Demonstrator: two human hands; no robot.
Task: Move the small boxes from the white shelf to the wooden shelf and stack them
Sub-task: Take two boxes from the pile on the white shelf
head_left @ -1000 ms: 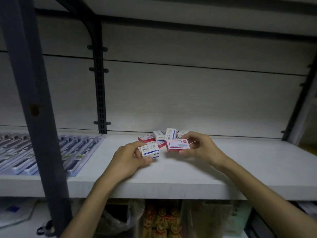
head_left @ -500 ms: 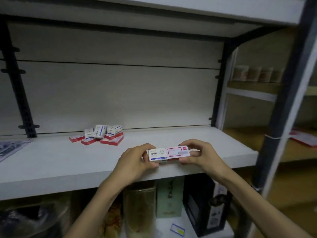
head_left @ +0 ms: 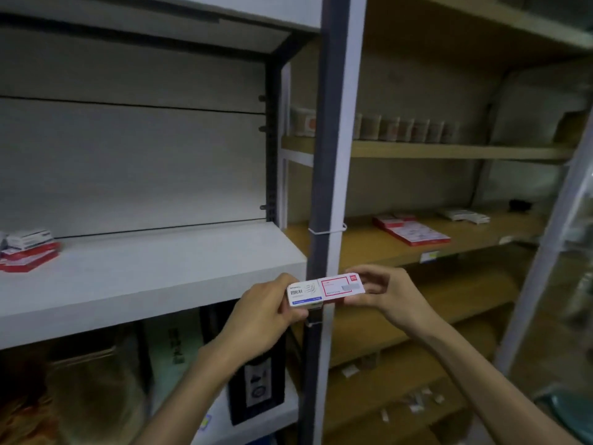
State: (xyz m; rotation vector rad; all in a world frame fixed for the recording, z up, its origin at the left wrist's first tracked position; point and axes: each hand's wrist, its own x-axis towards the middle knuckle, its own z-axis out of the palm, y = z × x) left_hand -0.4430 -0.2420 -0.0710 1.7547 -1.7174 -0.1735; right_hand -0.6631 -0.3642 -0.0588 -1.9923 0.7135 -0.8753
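I've swung right: my left hand (head_left: pixel 266 311) pinches the blue-striped white carton (head_left: pixel 304 294), my right hand (head_left: pixel 390 295) the red-bordered carton (head_left: pixel 342 286), nearing the wooden shelf (head_left: pixel 417 252).

White shelf (head_left: pixel 154 277): matt, smooth painted or laminate board; back panel (head_left: pixel 128 162) pale with a faint wood-grain texture; upright post (head_left: pixel 324 149) smooth painted metal, dark on one face, white on the other. Wooden shelf (head_left: pixel 369 245): matt yellow-brown board, dull finish. Small boxes (head_left: pixel 325 289) in hand and those at the white shelf's left edge (head_left: pixel 29 252): printed cardboard, slight sheen.
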